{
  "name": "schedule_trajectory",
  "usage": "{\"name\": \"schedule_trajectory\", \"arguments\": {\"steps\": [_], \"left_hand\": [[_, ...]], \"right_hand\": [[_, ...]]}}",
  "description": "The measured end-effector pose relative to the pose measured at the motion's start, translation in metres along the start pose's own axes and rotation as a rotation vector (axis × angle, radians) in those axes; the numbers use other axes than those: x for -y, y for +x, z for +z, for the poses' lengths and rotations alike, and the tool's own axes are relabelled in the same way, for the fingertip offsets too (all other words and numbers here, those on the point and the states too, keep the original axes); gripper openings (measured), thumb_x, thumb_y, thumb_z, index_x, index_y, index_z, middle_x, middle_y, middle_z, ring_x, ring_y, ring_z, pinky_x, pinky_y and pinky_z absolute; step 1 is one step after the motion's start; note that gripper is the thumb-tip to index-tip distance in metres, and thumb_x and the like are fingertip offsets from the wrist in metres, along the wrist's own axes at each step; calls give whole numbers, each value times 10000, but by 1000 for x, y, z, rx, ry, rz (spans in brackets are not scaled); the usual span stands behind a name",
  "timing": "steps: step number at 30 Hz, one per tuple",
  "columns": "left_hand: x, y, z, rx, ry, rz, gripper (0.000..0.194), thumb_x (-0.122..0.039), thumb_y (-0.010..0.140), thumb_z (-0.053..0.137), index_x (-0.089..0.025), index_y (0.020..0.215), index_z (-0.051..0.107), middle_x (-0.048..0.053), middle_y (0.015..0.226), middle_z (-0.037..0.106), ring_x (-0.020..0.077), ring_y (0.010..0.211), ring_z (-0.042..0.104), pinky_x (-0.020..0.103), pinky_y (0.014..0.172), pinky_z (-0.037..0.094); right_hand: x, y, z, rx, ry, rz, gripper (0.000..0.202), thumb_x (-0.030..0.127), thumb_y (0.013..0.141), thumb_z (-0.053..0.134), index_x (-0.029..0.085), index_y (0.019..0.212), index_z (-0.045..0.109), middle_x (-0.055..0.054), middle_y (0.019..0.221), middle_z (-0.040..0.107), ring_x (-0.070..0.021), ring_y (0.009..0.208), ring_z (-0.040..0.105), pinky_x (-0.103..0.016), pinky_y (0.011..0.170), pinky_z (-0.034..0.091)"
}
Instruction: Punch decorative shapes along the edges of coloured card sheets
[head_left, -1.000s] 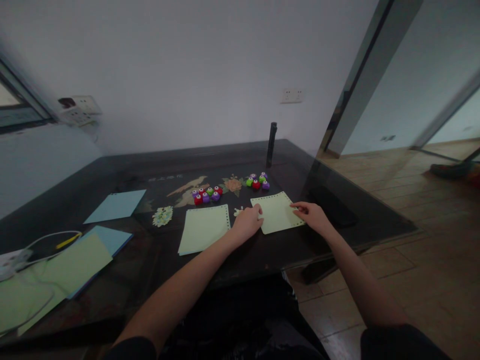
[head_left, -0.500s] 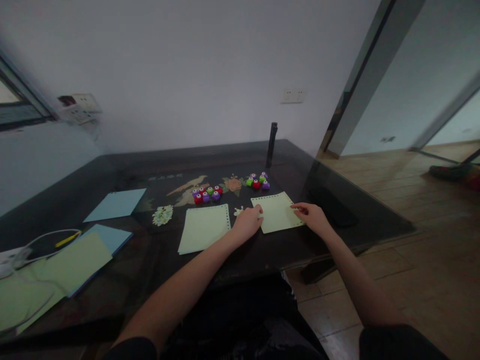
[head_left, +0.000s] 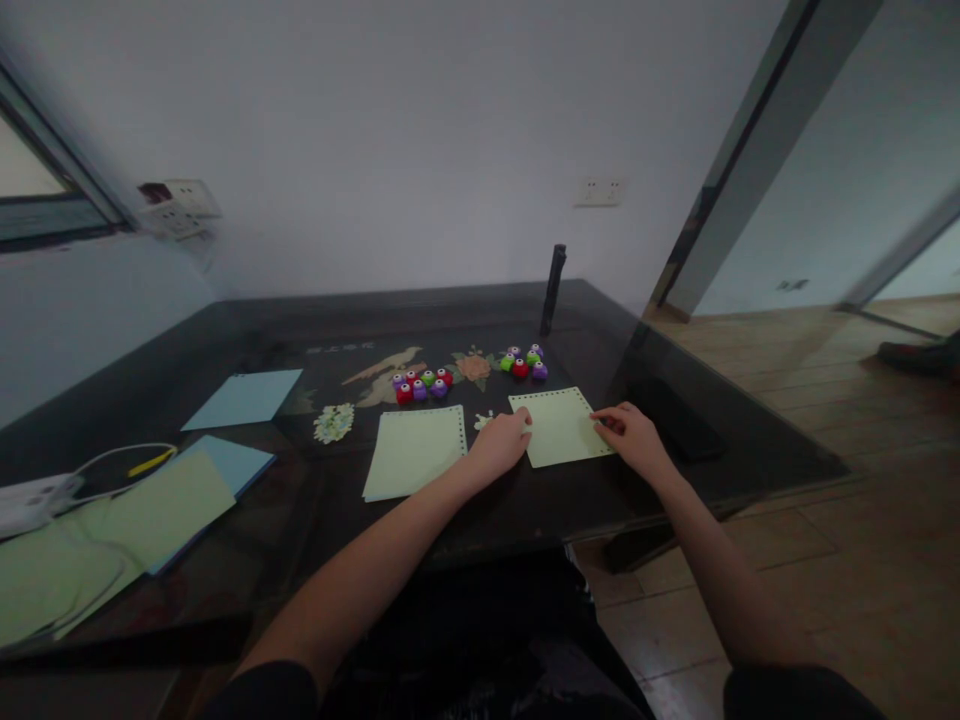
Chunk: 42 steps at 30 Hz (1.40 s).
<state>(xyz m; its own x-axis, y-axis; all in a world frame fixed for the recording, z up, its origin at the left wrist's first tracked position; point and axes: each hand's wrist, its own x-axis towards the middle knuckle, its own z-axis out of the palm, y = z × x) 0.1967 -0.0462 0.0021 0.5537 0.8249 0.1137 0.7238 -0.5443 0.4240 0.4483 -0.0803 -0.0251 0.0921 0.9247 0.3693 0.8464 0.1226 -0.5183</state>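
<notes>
A pale yellow-green loose-leaf sheet (head_left: 564,430) with punched holes along its far edge lies on the dark table before me. My left hand (head_left: 501,440) is closed on its left edge, fingers bent together. At the right edge, my right hand (head_left: 631,436) pinches the paper between thumb and curled fingers. Left of my left wrist lies a stack of similar punched sheets (head_left: 416,450), its holes on the right side. A small heap of white pieces (head_left: 482,421) sits partly behind my left hand.
Two clusters of red, purple and green eyeball-like trinkets (head_left: 420,386) (head_left: 523,362) stand beyond the sheets. A larger heap of pale pieces (head_left: 334,423), blue paper (head_left: 244,398), more yellow-green paper (head_left: 172,500) and a white power strip (head_left: 34,505) are leftward. A black upright object (head_left: 553,290) stands behind.
The whole view has shifted slightly, so things appear a little further right. Both hands keep their places at the sheet's edges, and nothing is let go.
</notes>
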Motion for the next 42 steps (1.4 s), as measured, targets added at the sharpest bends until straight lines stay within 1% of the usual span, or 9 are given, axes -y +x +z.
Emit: {"name": "schedule_trajectory", "arguments": {"steps": [3, 6, 12, 15, 18, 22, 26, 35, 42], "left_hand": [[1, -2, -16, -22, -25, 8, 217, -176, 830, 477, -200, 1026, 568, 56, 795, 670, 214, 778, 635, 298, 702, 454], [16, -7, -38, -73, -71, 48, 157, -186, 826, 486, -207, 946, 585, 31, 742, 663, 189, 702, 623, 272, 651, 441], [98, -38, -77, -179, -13, -4, 149, -189, 814, 472, -195, 885, 603, 43, 813, 659, 185, 755, 611, 294, 691, 453], [137, -56, -88, -186, 36, 5, 149, -185, 802, 487, -199, 897, 600, 55, 919, 651, 200, 864, 602, 337, 799, 456], [158, -68, -94, -213, 49, 6, 169, -250, 796, 541, -190, 940, 606, 75, 1010, 641, 225, 993, 570, 379, 910, 419], [165, -73, -93, -147, 65, -8, 394, -390, 739, 642, -187, 1072, 591, 102, 1124, 599, 253, 1085, 529, 399, 961, 387], [168, -74, -88, -76, 130, -68, 588, -454, 664, 706, -174, 1161, 563, 140, 1170, 562, 288, 1097, 519, 409, 956, 382], [171, -72, -83, -93, 184, -80, 624, -485, 644, 707, -160, 1161, 577, 140, 1128, 567, 307, 1059, 510, 421, 926, 381], [166, -73, -86, -135, 203, -32, 545, -447, 630, 732, -156, 1062, 570, 128, 1074, 558, 297, 1040, 508, 404, 899, 394]], "right_hand": [[3, 0, -2, -20, 15, -10, 222, 281, 752, 545, 174, 865, 704, -34, 756, 511, -144, 591, 493, -296, 605, 423], [13, 1, -4, -52, 55, -27, 210, 260, 765, 530, 166, 854, 696, -47, 769, 532, -158, 625, 511, -302, 619, 422], [68, 7, 9, 23, 174, -129, 170, 228, 794, 532, 186, 860, 683, -43, 782, 580, -154, 652, 530, -292, 650, 430], [108, 10, 30, 183, 218, -226, 156, 188, 808, 532, 190, 864, 677, -44, 813, 607, -157, 697, 558, -289, 673, 441], [143, 20, 55, 311, 169, -368, 173, 168, 812, 562, 173, 947, 670, -68, 918, 626, -174, 801, 571, -301, 750, 443], [172, 44, 86, 369, -32, -471, 267, 255, 826, 603, 125, 1054, 649, -118, 1026, 612, -237, 990, 534, -343, 870, 405], [182, 62, 108, 401, -173, -501, 432, 394, 816, 614, 120, 1150, 612, -147, 1120, 569, -275, 1054, 500, -374, 898, 384], [180, 60, 121, 405, -164, -488, 453, 378, 798, 636, 111, 1162, 600, -160, 1118, 542, -280, 1049, 487, -382, 885, 391], [176, 61, 127, 295, -13, -481, 340, 257, 706, 715, 151, 1013, 618, -112, 1069, 541, -251, 1028, 482, -364, 884, 388]]}}
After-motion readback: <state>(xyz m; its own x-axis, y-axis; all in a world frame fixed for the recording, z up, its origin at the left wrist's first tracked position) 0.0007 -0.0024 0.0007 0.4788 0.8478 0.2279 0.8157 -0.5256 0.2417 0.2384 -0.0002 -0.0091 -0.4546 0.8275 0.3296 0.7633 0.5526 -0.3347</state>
